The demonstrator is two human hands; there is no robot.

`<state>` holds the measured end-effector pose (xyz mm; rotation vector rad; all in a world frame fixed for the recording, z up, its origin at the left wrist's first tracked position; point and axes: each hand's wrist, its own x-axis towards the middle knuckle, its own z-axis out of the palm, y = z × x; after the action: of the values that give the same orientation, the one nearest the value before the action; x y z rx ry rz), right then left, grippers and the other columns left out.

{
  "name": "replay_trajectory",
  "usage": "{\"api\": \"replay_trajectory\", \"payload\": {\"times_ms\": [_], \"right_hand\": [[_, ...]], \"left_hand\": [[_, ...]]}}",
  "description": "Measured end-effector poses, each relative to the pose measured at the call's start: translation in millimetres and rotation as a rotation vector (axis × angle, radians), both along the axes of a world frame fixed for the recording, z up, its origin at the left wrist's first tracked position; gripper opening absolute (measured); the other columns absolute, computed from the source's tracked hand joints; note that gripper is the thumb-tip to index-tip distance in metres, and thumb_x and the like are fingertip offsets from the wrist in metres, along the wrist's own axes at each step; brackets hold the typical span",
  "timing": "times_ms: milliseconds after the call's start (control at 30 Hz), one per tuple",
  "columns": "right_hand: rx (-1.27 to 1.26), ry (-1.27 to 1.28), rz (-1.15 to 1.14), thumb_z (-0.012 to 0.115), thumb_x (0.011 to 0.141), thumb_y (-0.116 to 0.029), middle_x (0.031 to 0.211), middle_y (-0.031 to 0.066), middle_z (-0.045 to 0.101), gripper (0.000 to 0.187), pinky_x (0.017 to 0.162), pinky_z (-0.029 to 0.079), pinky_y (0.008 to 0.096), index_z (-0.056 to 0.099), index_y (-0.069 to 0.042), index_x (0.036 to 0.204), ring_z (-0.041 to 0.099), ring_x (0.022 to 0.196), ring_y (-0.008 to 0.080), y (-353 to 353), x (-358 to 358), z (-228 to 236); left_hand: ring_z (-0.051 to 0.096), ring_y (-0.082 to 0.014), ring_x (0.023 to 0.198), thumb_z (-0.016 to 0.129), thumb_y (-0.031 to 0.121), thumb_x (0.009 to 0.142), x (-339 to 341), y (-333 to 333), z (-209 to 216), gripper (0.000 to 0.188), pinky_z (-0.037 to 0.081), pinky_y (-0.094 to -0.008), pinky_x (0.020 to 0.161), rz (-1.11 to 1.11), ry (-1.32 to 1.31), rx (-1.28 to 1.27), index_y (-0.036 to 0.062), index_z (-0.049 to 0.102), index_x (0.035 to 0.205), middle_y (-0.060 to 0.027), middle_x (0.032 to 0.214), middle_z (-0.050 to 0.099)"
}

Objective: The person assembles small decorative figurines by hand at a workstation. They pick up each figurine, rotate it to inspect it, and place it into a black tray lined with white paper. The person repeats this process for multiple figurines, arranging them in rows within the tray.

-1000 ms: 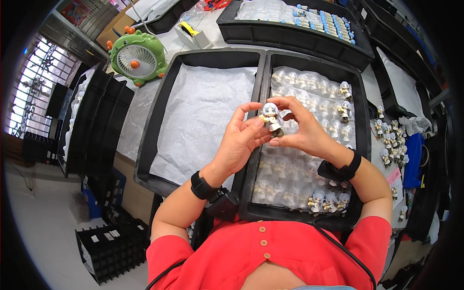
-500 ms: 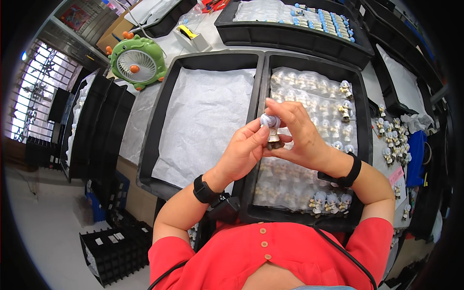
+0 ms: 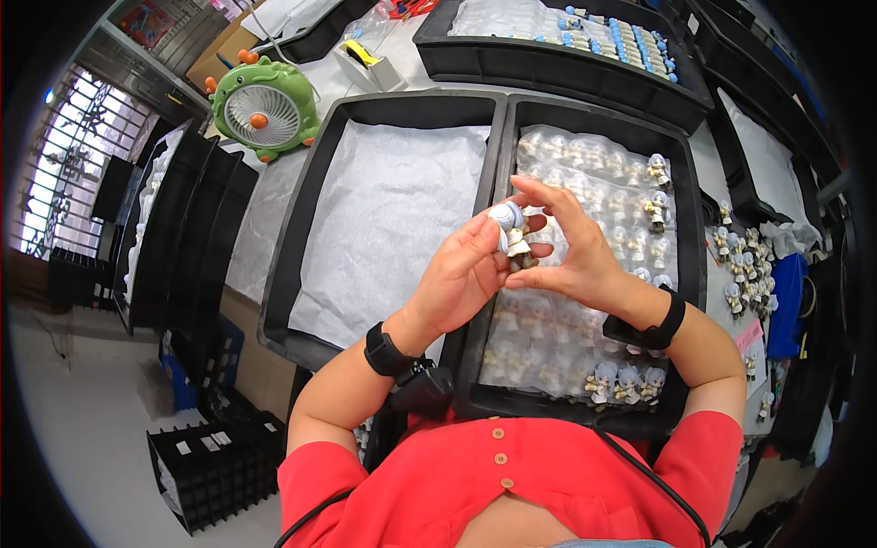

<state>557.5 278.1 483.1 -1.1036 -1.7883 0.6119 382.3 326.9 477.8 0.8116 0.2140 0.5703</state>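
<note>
The left hand [image 3: 461,279] is grasping a small figure [image 3: 518,239], with the thumb at the side of its pale head and the fingers around its back. The right hand [image 3: 589,256] is bent around the other side of the figure, its forefinger above the head and its thumb near the feet; I cannot tell if it presses on it. The figure is tilted a little, held over the left edge of the right tray [image 3: 690,219], close to where this tray meets the left tray [image 3: 297,228].

In the left tray lies a wrinkled white sheet [image 3: 393,219]. In the right tray, rows of similar figures lie under cloudy wrapping [image 3: 548,342]. Three figures [image 3: 627,384] lie uncovered near its lower right corner, and two more [image 3: 657,210] are along its right edge, toward the far corner.

On the bench [image 3: 256,242], a green fan [image 3: 265,108] stands beyond the far left corner of the left tray, with a tape holder [image 3: 375,75] near it. A third tray [image 3: 566,78] is behind the right one. Many loose figures [image 3: 744,269] are gathered on the bench's right side.
</note>
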Motion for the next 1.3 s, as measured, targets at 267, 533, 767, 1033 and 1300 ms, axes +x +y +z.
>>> {"api": "replay_trajectory", "payload": {"times_ms": [267, 533, 767, 1033, 1300], "right_hand": [[0.306, -0.111, -0.111, 0.082, 0.061, -0.016, 0.094, 0.0058, 0.056, 0.052, 0.081, 0.041, 0.0373, 0.052, -0.007, 0.103, 0.051, 0.088, 0.0253, 3, 1, -2], [0.273, -0.076, -0.113, 0.079, 0.062, -0.010, 0.081, 0.0052, 0.059, 0.034, 0.074, 0.041, 0.0359, 0.057, -0.007, 0.088, 0.054, 0.079, 0.0241, 1, -3, 3], [0.265, -0.083, -0.113, 0.074, 0.070, -0.007, 0.088, 0.0076, 0.062, 0.030, 0.078, 0.045, 0.0334, 0.060, -0.005, 0.096, 0.059, 0.085, 0.0239, 2, 7, 13], [0.196, 0.027, -0.292, 0.065, 0.079, -0.004, 0.090, 0.0078, 0.063, 0.018, 0.079, 0.045, 0.0273, 0.060, -0.002, 0.095, 0.061, 0.086, 0.0170, 12, 28, 21], [0.205, 0.110, -0.387, 0.063, 0.083, -0.006, 0.087, 0.0029, 0.063, 0.013, 0.079, 0.043, 0.0240, 0.061, -0.002, 0.095, 0.058, 0.085, 0.0103, 23, 50, 23]], "left_hand": [[0.051, -0.0244, 0.116, 0.046, 0.027, 0.096, -3, 0, 0, 0.047, 0.048, -0.0340, 0.087, 0.134, 0.000, -0.071, 0.0066, 0.030, 0.135, -0.0117, 0.132, 0.044], [0.051, -0.0210, 0.114, 0.053, 0.016, 0.093, -7, -5, 14, 0.046, 0.046, -0.0328, 0.090, 0.234, 0.058, 0.021, 0.0062, 0.034, 0.134, -0.0107, 0.129, 0.046], [0.060, -0.0150, 0.090, 0.061, 0.013, 0.088, -23, 27, 30, 0.042, 0.049, -0.0302, 0.078, 0.360, 0.387, 0.275, 0.0027, 0.045, 0.125, -0.0060, 0.105, 0.056], [0.060, -0.0114, 0.072, 0.075, 0.017, 0.075, 16, 189, -37, 0.038, 0.047, -0.0249, 0.059, 0.603, 0.832, 0.650, -0.0004, 0.059, 0.105, -0.0072, 0.085, 0.064], [0.063, -0.0166, 0.066, 0.075, 0.015, 0.075, 51, 214, -90, 0.043, 0.052, -0.0279, 0.056, 0.521, 1.145, 0.712, -0.0053, 0.058, 0.109, -0.0128, 0.087, 0.065]]}}
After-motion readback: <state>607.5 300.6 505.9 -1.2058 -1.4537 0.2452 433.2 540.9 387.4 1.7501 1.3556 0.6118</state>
